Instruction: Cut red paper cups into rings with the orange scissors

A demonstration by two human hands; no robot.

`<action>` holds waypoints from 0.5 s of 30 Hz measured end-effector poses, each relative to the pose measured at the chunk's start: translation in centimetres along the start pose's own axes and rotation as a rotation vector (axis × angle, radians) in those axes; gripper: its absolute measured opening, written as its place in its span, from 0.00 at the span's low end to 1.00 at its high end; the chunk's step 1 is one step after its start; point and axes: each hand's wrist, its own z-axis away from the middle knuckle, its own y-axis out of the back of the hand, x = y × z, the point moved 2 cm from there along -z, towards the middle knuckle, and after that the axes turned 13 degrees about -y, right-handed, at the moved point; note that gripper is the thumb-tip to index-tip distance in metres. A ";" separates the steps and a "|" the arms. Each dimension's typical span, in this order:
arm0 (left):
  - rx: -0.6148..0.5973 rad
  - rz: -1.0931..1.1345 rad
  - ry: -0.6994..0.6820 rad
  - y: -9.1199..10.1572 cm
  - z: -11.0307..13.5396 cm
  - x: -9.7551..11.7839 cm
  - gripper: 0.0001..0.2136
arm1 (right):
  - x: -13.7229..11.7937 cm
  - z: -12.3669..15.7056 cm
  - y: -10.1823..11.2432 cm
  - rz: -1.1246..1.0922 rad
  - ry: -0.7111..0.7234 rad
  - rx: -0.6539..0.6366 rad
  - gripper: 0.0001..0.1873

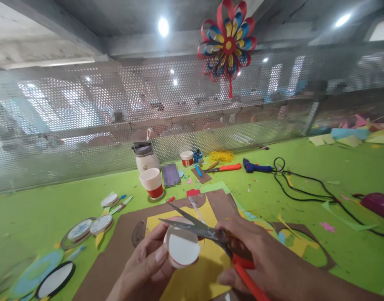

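Note:
Between its thumb and fingers, my left hand (148, 259) grips a small white paper cup piece (183, 246), its flat round face turned toward me. My right hand (257, 251) is wrapped round the red handles of a pair of scissors (207, 230). The blades are spread and lie across the upper edge of the white piece. Beneath both hands are yellow paper (192, 280) and a large brown sheet (116, 246) on the green table.
Left lie round white discs (101, 224) and a black-rimmed oval (55, 279). Ahead stand a stacked paper cup (152, 183) and a lidded jug (146, 157). An orange-handled knife (230, 167), a blue glue gun (257, 167) and its black cord (314, 179) lie to the right.

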 end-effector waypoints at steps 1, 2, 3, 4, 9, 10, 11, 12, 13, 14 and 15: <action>0.000 0.016 0.003 0.0 0.0 0.0 0.14 | -0.1 0.0 0.0 0.006 -0.004 -0.002 0.23; -0.008 0.033 0.006 -0.1 0.0 0.0 0.14 | -0.2 0.0 0.1 0.013 -0.009 -0.004 0.22; -0.021 0.052 0.008 -0.1 0.0 -0.1 0.14 | -0.2 0.0 0.1 0.022 -0.019 -0.007 0.19; -0.037 0.069 0.010 -0.1 0.0 -0.1 0.14 | -0.3 0.0 0.1 0.033 -0.026 -0.009 0.17; -0.073 0.078 0.026 0.0 -0.1 0.0 0.13 | -0.1 0.0 0.0 0.050 -0.022 -0.013 0.16; -0.078 0.068 0.026 -0.1 -0.1 0.1 0.13 | -0.1 0.0 0.0 0.052 -0.021 -0.009 0.16; -0.084 0.059 0.028 -0.2 -0.1 0.3 0.13 | 0.0 0.0 -0.1 0.054 -0.023 -0.003 0.16; -0.090 0.050 0.029 -0.3 -0.1 0.4 0.13 | 0.1 0.0 -0.1 0.056 -0.025 0.003 0.15; -0.093 0.043 0.029 -0.4 -0.1 0.5 0.13 | 0.1 0.0 -0.1 0.056 -0.026 0.006 0.15; -0.091 0.034 0.030 -0.5 -0.1 0.6 0.14 | 0.1 0.0 -0.1 0.055 -0.029 0.008 0.14; -0.088 0.024 0.033 -0.5 -0.1 0.7 0.14 | 0.2 -0.1 0.0 0.056 -0.033 0.012 0.14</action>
